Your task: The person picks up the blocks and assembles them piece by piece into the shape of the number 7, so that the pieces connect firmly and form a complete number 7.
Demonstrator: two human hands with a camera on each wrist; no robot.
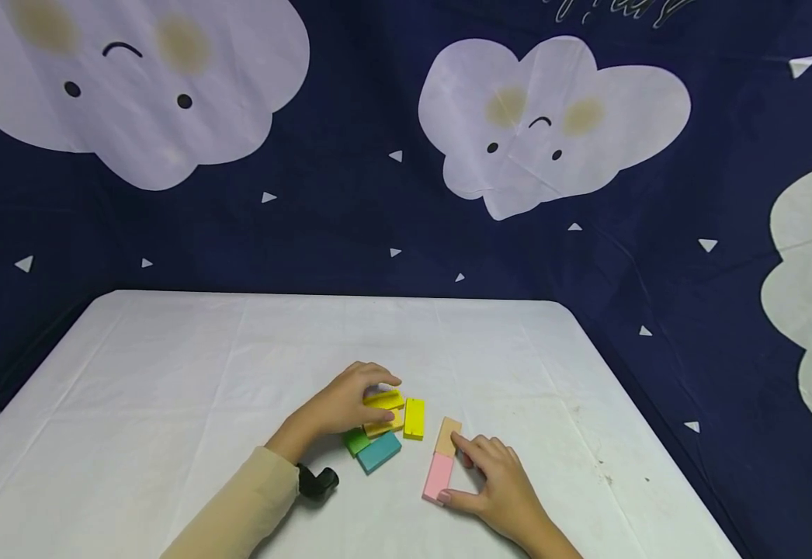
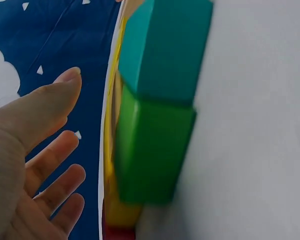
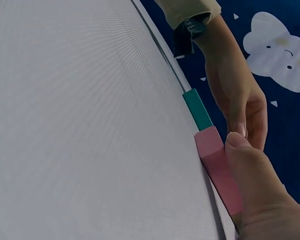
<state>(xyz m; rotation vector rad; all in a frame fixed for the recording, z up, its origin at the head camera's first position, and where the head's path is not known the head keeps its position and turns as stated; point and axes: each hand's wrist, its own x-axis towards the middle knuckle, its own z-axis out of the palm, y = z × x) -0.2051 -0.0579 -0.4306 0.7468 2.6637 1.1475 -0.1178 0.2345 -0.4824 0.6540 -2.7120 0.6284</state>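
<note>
Over the white cloth-covered table, the left hand is held spread at a yellow rectangular block, lower centre; the right hand is spread against a pink rectangular block and tan one, just right. Probably light and stiff, they seem best pinched by the long sides.

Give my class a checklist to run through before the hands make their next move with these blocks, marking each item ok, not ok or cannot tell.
1. Pink block and tan block end to end: ok.
2. Right hand at that pair: ok, thumb by the pink, a finger by the tan.
3. Lone yellow block against the tan: not ok, a gap separates them.
4. Teal block in line with the pink: not ok, it lies slanted beside the green block.
5. Left hand gripping the yellow pair: cannot tell, fingers hide the contact.
</note>
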